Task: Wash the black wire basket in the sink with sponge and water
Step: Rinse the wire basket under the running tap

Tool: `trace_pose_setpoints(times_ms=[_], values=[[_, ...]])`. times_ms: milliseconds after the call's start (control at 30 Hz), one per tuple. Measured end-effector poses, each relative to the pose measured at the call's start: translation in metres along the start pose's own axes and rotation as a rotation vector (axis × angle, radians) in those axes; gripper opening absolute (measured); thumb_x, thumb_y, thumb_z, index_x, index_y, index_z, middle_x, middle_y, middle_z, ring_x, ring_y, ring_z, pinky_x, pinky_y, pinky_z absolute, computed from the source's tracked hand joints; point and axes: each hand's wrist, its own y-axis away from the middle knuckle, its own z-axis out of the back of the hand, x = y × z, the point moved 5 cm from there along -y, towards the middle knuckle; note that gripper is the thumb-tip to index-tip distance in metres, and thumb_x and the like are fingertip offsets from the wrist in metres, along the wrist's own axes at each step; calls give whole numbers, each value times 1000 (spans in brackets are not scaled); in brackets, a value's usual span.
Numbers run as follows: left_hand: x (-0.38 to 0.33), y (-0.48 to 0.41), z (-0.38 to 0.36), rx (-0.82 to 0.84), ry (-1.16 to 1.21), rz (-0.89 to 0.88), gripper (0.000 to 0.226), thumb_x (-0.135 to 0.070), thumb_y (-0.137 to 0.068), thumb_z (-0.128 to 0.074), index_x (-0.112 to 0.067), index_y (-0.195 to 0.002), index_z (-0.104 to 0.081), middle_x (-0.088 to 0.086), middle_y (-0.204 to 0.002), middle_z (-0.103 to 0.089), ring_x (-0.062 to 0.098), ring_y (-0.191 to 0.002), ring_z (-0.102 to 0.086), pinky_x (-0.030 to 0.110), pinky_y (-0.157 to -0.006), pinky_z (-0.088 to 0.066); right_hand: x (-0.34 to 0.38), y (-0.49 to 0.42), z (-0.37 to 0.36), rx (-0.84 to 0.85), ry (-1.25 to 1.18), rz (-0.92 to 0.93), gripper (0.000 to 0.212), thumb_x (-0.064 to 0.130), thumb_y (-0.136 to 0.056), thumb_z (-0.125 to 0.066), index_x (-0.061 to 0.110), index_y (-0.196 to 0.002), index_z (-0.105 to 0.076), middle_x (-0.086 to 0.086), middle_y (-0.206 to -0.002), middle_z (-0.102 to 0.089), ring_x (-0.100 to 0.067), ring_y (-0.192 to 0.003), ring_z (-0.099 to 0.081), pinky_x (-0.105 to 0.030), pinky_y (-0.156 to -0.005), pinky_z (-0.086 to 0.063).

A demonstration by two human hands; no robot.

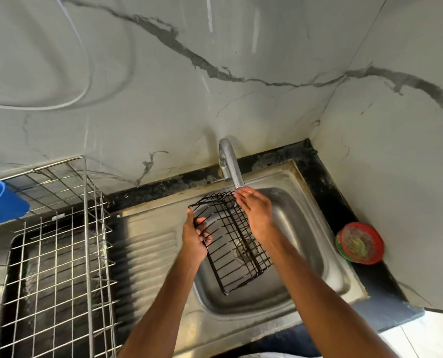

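A black wire basket [237, 257] hangs tilted over the steel sink [316, 257], its far end under the tap [232, 164]. My left hand [196, 239] grips the basket's left rim, fingers curled through the wires. My right hand [256, 211] lies flat on the basket's far right edge, just below the spout, fingers spread, holding nothing that I can see. No sponge shows in either hand. A round red and green tub [360, 242] with a greenish pad inside sits on the dark counter right of the sink.
A tall steel wire dish rack [60, 244] stands on the left over the counter, beside the ribbed drainboard [148, 254]. A blue plastic cup [1, 201] hangs at the rack's far left. Marble-look walls close off the back and right.
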Motion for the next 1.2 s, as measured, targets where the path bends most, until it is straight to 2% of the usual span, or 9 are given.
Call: trace_pose_setpoints(times_ms=[67,167,300,433,533,633,900,1033,1200], values=[[-3,-1,-3,-3,-2,-9,54,-59,-104,-45,-21,-66,-53,-6,-38,-34,7,-31,-27,23,-37,-21,2,-5,-7,65,-156,-146,33,-7,-101,-42,-3,-129,-58,-21,-128,-65,-29,-119,-65,-39,-110,-47],[-4,-4,-9,2,5,-19,54,-58,-104,-45,-21,-66,-54,-7,-38,-34,7,-31,-28,24,-39,-21,9,-4,-12,128,11,-135,36,-13,-98,-40,-3,-128,-58,-19,-129,-65,-26,-120,-64,-37,-110,-47],[-2,-7,-16,36,36,-13,54,-58,-104,-45,-20,-66,-56,-6,-38,-35,7,-31,-30,23,-37,-23,19,-2,-6,206,223,-90,36,-9,-100,-39,-1,-125,-63,-16,-123,-70,-22,-111,-70,-34,-103,-53],[0,-12,-17,102,43,2,53,-59,-104,-44,-20,-70,-54,-6,-36,-36,7,-29,-32,20,-34,-27,25,3,-3,313,216,-127,38,-12,-98,-39,-2,-125,-63,-17,-120,-72,-25,-112,-70,-35,-102,-53],[4,-14,-15,130,49,6,53,-60,-104,-44,-21,-69,-53,-7,-37,-38,7,-29,-32,21,-35,-29,30,1,3,267,134,-118,40,-14,-97,-38,-5,-130,-59,-20,-126,-68,-27,-114,-69,-38,-105,-52],[8,-16,-14,104,11,-1,52,-60,-103,-47,-21,-69,-55,-6,-40,-39,8,-32,-32,23,-36,-28,32,5,1,352,34,-174,41,-15,-96,-36,-8,-129,-58,-24,-127,-66,-32,-118,-66,-41,-106,-50],[9,-2,-26,2,-13,5,53,-54,-104,-50,-19,-65,-59,-7,-44,-40,9,-38,-34,28,-50,-24,41,4,-6,384,144,-176,37,-14,-95,-44,-7,-129,-58,-21,-126,-67,-29,-118,-67,-40,-107,-50],[7,-2,-25,-25,-18,18,52,-56,-103,-51,-19,-67,-59,-7,-44,-41,9,-39,-34,28,-51,-23,44,-3,-7,354,77,-169,41,-17,-93,-42,-8,-132,-54,-22,-125,-68,-30,-119,-66,-41,-108,-48],[5,-2,-22,-45,-67,7,51,-58,-102,-52,-18,-69,-59,-8,-43,-42,8,-36,-34,27,-48,-25,44,-3,-16,363,95,-158,39,-17,-92,-46,-5,-126,-59,-21,-126,-67,-27,-119,-66,-39,-108,-49]])
